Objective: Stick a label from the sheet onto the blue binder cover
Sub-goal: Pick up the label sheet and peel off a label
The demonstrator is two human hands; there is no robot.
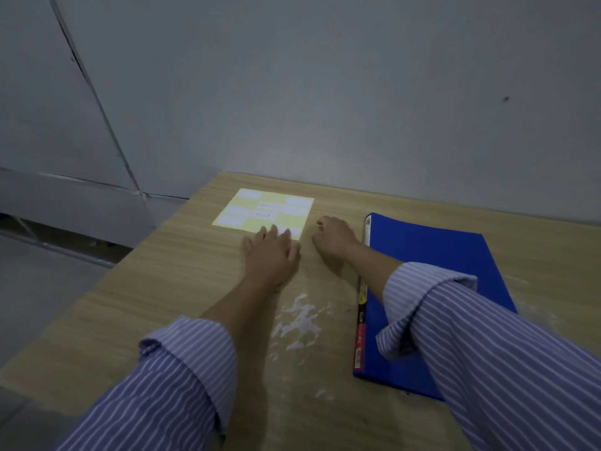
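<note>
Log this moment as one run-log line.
phase: reaching for label | left hand: fingertips on label sheet | right hand: empty, beside sheet | blue binder: closed, unlabelled

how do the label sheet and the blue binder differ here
The label sheet is pale yellow with white labels; the blue binder is solid blue with a printed spine. The sheet is a thin single leaf, the binder thicker and larger. The left hand touches the sheet's near edge; the right forearm crosses the binder. Both lie flat on the wooden table.

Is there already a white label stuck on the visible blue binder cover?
No, the blue binder cover shows plain blue where visible, while the white labels remain on the yellow label sheet under the left hand fingertips.
</note>
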